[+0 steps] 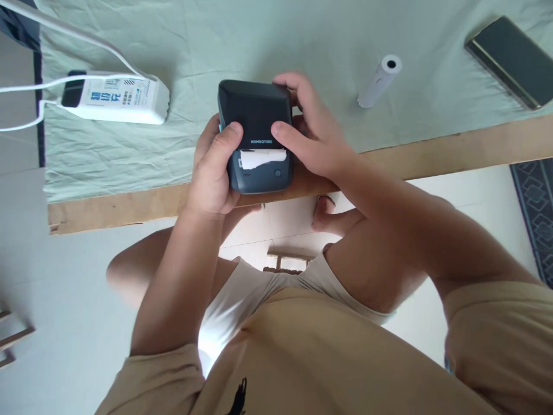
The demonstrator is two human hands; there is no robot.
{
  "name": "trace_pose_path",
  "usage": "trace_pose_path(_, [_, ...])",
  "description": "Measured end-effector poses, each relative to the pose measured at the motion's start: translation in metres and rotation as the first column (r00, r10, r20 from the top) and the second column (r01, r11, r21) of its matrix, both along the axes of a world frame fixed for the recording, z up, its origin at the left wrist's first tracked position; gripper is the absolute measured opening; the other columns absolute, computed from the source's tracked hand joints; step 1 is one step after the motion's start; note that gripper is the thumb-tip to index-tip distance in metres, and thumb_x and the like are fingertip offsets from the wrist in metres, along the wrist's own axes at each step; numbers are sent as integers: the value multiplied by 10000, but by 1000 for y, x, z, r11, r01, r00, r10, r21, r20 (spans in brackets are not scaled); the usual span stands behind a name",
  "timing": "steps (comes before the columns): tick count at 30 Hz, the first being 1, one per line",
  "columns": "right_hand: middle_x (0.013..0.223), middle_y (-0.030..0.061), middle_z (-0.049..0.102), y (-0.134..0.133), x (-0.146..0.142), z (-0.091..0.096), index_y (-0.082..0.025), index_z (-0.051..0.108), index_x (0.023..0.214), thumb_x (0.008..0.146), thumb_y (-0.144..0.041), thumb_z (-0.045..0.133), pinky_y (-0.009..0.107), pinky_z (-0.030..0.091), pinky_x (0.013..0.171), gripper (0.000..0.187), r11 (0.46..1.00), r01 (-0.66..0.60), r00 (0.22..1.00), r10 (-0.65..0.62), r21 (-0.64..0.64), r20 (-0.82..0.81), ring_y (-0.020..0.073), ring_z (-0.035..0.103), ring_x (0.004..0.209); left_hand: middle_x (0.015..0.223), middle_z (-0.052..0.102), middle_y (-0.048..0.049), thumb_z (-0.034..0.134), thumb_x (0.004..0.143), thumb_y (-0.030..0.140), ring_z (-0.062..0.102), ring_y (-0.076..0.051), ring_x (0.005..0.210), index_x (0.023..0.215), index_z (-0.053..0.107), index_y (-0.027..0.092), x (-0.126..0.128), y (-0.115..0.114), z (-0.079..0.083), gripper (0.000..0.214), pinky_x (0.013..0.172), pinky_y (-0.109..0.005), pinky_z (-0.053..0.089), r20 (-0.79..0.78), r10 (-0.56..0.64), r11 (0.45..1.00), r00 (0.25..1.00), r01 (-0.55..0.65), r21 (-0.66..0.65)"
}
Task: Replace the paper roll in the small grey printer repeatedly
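A dark label printer [254,115] with "NIIMBOT" on its lid is held between both hands above the table's near edge. White paper [262,158] sticks out of the slot on its front, over a round power button. My left hand [218,161] wraps the left side, thumb pressing on the lid. My right hand [311,129] grips the right side, its thumb also on the lid and its fingers curled around the upper right corner. The lid looks closed. To the right of the printer a white paper roll [377,83] lies on the cloth.
A white power bank or charger [123,99] with white cables [86,37] lies at the left. At the far right is a dark phone-like device [512,60]. Pale green cloth [207,40] covers the table, with a bare wooden edge [453,147] toward me.
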State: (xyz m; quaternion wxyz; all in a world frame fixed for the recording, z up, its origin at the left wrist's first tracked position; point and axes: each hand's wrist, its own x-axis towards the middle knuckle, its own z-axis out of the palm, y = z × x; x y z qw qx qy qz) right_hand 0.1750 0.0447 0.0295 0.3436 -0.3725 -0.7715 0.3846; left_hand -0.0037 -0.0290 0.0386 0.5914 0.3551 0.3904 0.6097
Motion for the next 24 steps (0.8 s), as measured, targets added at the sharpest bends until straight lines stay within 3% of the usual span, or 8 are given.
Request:
trace_pose_path(5, [1421, 59, 680, -6, -3, 7, -337, 481, 1347, 886, -548, 608, 432, 637, 1021, 524, 1000, 19, 1000, -19, -13, -12, 275, 666, 1280, 1117, 798, -63, 951, 780, 519, 601, -383, 1429, 1051, 703, 222, 0, 1, 1, 472, 1107, -450, 542, 33, 12, 998, 999, -10, -63])
trace_pose_path(10, [1367, 54, 690, -10, -1, 9, -326, 496, 1376, 936, -525, 587, 455, 619, 1029, 492, 1000, 16, 1000, -16, 6, 10, 289, 684, 1235, 1080, 804, -60, 804, 946, 370, 607, -334, 1433, 1098, 751, 247, -3, -3, -1, 202, 1114, -432, 563, 55, -22, 999, 998, 23, -23])
trace_pose_path(14, [1303, 65, 702, -13, 0, 10, -315, 496, 1379, 968, -701, 535, 479, 588, 1039, 565, 999, -4, 1000, 4, 51, 8, 289, 694, 1146, 1000, 780, -56, 733, 1005, 309, 718, -292, 1264, 1083, 740, 218, -4, -4, 0, 120, 1071, -410, 593, 86, -44, 999, 995, 46, -12])
trace_pose_path(18, [1242, 72, 692, -16, -2, 11, -311, 503, 1329, 936, -832, 485, 492, 562, 1061, 653, 996, 52, 998, -54, 69, 31, 301, 671, 1136, 938, 761, -21, 740, 1004, 327, 770, -242, 1042, 1040, 713, 228, -3, -1, 0, 109, 945, -370, 635, 101, -77, 996, 992, 80, -33])
trace_pose_path(24, [1231, 56, 700, -17, -3, 14, -329, 498, 1296, 932, -805, 471, 479, 551, 1095, 601, 994, 73, 995, -78, 78, 62, 298, 671, 1133, 895, 710, -17, 733, 972, 282, 741, -236, 920, 932, 715, 270, -1, 1, 2, 46, 841, -355, 635, 60, -32, 997, 998, 36, -69])
